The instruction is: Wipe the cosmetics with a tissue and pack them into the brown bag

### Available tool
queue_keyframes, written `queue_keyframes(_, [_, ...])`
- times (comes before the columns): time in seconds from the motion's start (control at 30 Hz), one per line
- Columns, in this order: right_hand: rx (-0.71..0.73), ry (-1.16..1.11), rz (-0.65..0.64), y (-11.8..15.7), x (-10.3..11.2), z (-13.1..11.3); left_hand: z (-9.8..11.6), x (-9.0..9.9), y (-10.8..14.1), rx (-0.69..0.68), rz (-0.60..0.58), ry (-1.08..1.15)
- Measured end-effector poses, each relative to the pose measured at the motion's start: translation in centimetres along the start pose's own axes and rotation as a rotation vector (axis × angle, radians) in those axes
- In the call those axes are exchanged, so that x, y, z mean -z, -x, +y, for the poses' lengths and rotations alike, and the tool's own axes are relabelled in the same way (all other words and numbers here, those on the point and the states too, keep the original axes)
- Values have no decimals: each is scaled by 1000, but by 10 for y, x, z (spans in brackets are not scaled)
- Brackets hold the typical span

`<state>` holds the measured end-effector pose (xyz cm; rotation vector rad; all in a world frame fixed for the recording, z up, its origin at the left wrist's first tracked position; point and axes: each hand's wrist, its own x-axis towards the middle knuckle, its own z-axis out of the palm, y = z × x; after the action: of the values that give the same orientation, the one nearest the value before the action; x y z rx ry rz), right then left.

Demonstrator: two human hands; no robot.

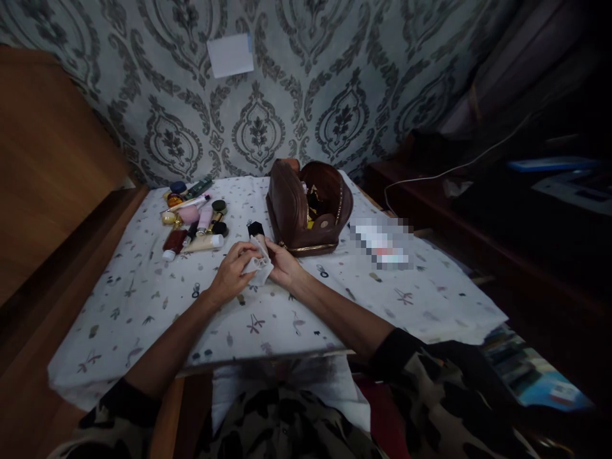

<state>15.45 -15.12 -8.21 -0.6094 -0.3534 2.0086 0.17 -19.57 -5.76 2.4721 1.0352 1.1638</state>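
Note:
Over the middle of the cloth-covered table, my left hand (234,270) has its fingers closed on a crumpled white tissue (261,266). My right hand (283,262) is wrapped round a small bottle with a black cap (255,229), and the tissue lies against the bottle. Just behind my right hand stands a brown bag (299,213), unzipped, with some yellow and dark items showing inside. Left of my hands lies a cluster of cosmetics, among them a cream tube (203,243), a pink tube (204,218) and a dark red bottle (174,241).
A blurred-out flat item (382,243) lies on the patterned tablecloth (296,319) right of the bag. Patterned wallpaper rises behind the table. At the left is a wooden panel (52,159); a white cable (444,171) runs at the right.

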Motion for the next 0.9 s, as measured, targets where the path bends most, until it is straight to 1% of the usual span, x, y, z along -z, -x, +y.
queue_keyframes(0.13, [19, 20, -7, 3, -1, -2, -1, 2, 0, -18, 15, 0])
queue_keyframes(0.23, [44, 59, -21, 5, -3, 0, -2, 4, -2, 10, 52, 3])
queue_keyframes(0.37, [74, 129, -21, 7, -5, 5, -3, 8, -4, 115, 175, -5])
queue_keyframes(0.53, [64, 217, -38, 13, -9, 12, -7, 12, -7, 279, 352, 23])
queue_keyframes(0.6, [61, 232, -55, 16, -11, 13, -11, 14, -8, 322, 421, 34])
queue_keyframes(0.67, [59, 239, -82, 18, -13, 13, -16, 15, -9, 344, 466, 27])
queue_keyframes(0.77, [53, 228, -101, 18, -12, 13, -20, 16, -9, 328, 455, 0])
queue_keyframes(0.83, [48, 213, -84, 15, -10, 12, -19, 16, -8, 287, 398, -9])
queue_keyframes(0.9, [49, 196, -62, 11, -6, 11, -15, 15, -8, 227, 306, -15])
